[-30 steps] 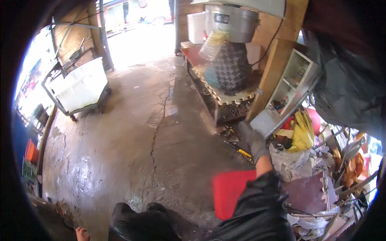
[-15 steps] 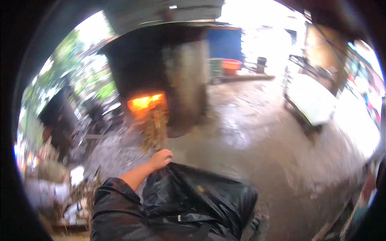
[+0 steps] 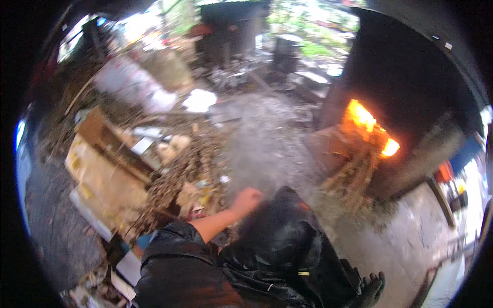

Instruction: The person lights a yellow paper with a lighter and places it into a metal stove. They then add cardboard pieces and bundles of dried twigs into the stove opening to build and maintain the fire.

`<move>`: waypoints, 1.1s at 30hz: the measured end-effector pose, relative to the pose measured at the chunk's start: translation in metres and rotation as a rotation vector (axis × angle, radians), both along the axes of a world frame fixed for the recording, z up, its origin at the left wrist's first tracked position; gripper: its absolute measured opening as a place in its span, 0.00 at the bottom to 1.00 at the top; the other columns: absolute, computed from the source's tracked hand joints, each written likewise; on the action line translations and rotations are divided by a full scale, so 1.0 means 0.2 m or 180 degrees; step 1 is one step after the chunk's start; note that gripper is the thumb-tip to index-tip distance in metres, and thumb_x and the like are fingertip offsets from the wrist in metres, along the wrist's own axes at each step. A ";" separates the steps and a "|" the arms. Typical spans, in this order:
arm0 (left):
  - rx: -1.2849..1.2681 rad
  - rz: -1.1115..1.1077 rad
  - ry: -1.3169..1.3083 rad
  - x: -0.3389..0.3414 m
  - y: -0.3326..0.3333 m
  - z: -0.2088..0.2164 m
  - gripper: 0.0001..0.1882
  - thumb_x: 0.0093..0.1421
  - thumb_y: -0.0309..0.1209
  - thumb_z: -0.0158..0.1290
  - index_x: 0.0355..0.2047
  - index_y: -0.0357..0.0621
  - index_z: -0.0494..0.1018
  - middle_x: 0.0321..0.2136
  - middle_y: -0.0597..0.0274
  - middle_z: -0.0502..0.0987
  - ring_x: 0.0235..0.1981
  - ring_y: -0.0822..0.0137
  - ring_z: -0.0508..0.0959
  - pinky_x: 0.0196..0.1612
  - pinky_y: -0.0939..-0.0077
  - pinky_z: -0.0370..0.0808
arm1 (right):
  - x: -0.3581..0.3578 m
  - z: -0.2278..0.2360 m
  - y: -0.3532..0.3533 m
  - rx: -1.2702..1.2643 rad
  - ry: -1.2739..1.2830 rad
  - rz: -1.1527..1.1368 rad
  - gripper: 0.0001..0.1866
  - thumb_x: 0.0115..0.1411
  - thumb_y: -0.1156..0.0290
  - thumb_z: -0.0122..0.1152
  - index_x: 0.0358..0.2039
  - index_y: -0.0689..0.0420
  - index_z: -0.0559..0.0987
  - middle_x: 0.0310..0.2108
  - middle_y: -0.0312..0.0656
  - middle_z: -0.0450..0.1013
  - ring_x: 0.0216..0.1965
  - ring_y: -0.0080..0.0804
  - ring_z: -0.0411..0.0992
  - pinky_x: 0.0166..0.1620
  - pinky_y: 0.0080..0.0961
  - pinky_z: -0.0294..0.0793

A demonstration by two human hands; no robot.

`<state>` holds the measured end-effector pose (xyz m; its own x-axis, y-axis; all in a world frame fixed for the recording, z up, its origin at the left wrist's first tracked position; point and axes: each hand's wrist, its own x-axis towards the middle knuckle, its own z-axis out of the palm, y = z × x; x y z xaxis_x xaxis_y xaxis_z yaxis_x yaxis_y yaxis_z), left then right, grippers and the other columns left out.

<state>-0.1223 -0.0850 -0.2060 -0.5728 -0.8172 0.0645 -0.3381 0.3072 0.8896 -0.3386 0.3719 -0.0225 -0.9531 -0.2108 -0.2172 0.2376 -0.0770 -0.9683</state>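
Note:
My left hand [image 3: 247,200], bare below a rolled dark sleeve, is blurred by motion. Its fingers look closed at the edge of a shiny black waterproof cloth [image 3: 280,238], which drapes over my raised knee. I cannot make out my right hand. A dark shape with toe-like ends [image 3: 372,287] shows at the lower right, too unclear to name. Beyond the cloth, long sticks of firewood [image 3: 352,179] lean into the mouth of a large, dark stove [image 3: 405,87]. Bright orange flames [image 3: 361,117] burn in that opening.
On my left, a heap of wood scraps [image 3: 192,159] lies beside a stained, pale board [image 3: 105,179]. Pale sacks [image 3: 131,84] are behind it. Grey ash-covered ground [image 3: 262,149] stretches toward a dark drum [image 3: 286,54]. A wooden bar [image 3: 440,200] stands near the stove's right side.
My view has swung left, so the stove now appears at the right and the scrap heap more fully. The black cloth, pulled out taut before, now hangs over my knee.

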 end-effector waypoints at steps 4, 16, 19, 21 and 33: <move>0.0240 0.0449 -0.0384 0.25 0.05 -0.15 0.09 0.57 0.27 0.53 0.38 0.41 0.77 0.38 0.59 0.77 0.41 0.66 0.77 0.45 0.73 0.74 | -0.13 0.02 -0.68 0.0642 0.0316 0.0262 0.23 0.66 0.55 0.52 0.57 0.54 0.70 0.41 0.40 0.73 0.36 0.28 0.70 0.41 0.24 0.70; -0.0634 0.1022 -0.0947 0.71 0.14 0.27 0.19 0.52 0.33 0.56 0.44 0.41 0.74 0.46 0.50 0.73 0.53 0.51 0.69 0.57 0.61 0.65 | 0.08 -0.18 -1.54 0.0135 0.0545 0.3303 0.17 0.68 0.66 0.50 0.53 0.61 0.72 0.40 0.39 0.73 0.38 0.24 0.72 0.40 0.21 0.72; -0.0711 0.1131 -0.1623 0.82 0.13 0.49 0.28 0.50 0.38 0.58 0.51 0.43 0.70 0.53 0.45 0.67 0.57 0.45 0.63 0.60 0.53 0.61 | 0.20 -0.16 -1.66 0.0180 0.0933 0.3670 0.15 0.64 0.71 0.52 0.51 0.59 0.73 0.40 0.43 0.72 0.38 0.29 0.70 0.42 0.26 0.72; -0.0551 0.1155 -0.2339 0.90 0.05 0.60 0.35 0.47 0.42 0.61 0.55 0.45 0.67 0.56 0.42 0.63 0.59 0.42 0.60 0.61 0.50 0.59 | 0.27 -0.13 -1.71 0.0418 0.1070 0.3840 0.14 0.64 0.71 0.53 0.49 0.59 0.74 0.38 0.41 0.73 0.36 0.27 0.71 0.40 0.24 0.72; 0.1334 0.1604 -0.4640 1.10 -0.67 0.24 0.70 0.34 0.56 0.72 0.69 0.59 0.38 0.66 0.44 0.50 0.63 0.38 0.57 0.57 0.38 0.63 | 0.15 -0.17 -1.69 0.0863 0.0784 0.3139 0.14 0.64 0.72 0.50 0.48 0.63 0.74 0.35 0.42 0.75 0.32 0.25 0.73 0.39 0.23 0.74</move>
<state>0.0978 -0.2187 -0.1576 0.3801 -0.7518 -0.5388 -0.9224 -0.2652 -0.2807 -0.3085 0.0341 -0.0572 -0.4100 -0.8906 -0.1967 -0.1286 0.2700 -0.9542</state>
